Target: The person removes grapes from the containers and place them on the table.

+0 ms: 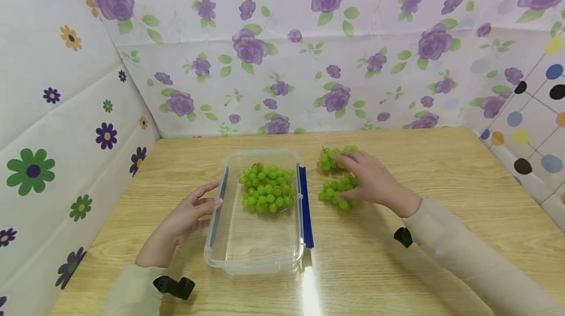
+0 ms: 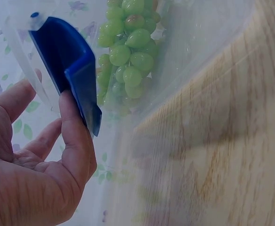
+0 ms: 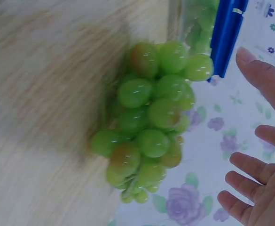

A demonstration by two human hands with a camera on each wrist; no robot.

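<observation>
1. Spreading wide in head view, the right hand (image 1: 375,178) was above two bunches (image 1: 330,192), right of the box (image 1: 253,263).
2. Left wrist: left hand (image 2: 38,174) touched blue flap (image 2: 81,70), fingers extended.
3. Right wrist: one bunch's length ran across fingers.

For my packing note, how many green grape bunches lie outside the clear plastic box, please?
2: the farther green grape bunch and the nearer bunch, right of the box; the right hand partly covers both and may hide more.

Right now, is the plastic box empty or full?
Partly full: in the head view, green grapes lie in the far part of the plastic box, while its near part is bare.
</observation>
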